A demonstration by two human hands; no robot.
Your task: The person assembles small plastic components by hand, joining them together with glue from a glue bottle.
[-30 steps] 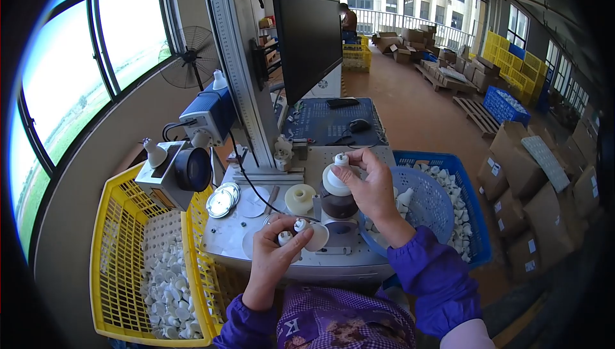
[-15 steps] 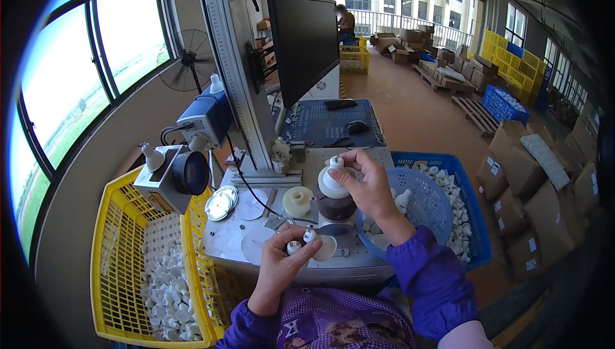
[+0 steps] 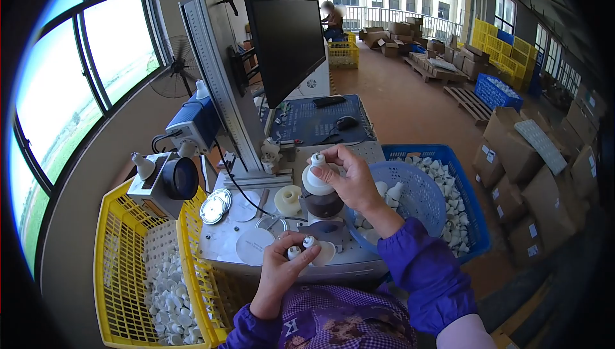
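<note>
My right hand (image 3: pixel 355 182) pinches the top of a white plastic lamp housing (image 3: pixel 318 159) with two small pins. That housing sits neck up on a round fixture with a white ring (image 3: pixel 314 187) and a dark base (image 3: pixel 325 205). Lower and to the left, my left hand (image 3: pixel 279 271) is closed around two similar lamp housings, one (image 3: pixel 294 252) beside the other (image 3: pixel 309 241). Their lower parts are hidden by the fingers. A cream plastic ring (image 3: pixel 287 200) lies on the worktable left of the fixture.
A laser head with a dark lens (image 3: pixel 180 178) overhangs the left side, near an upright column (image 3: pixel 221 86) and monitor (image 3: pixel 285 44). A yellow crate (image 3: pixel 106 272) holds many housings. At right, a blue basin (image 3: pixel 419 189) rests over a blue crate (image 3: pixel 473 221). A person (image 3: pixel 332 21) sits far back.
The view has shifted slightly, so the scene sits a little further left. My right hand stays on the housing at the fixture, and my left hand keeps its two housings.
</note>
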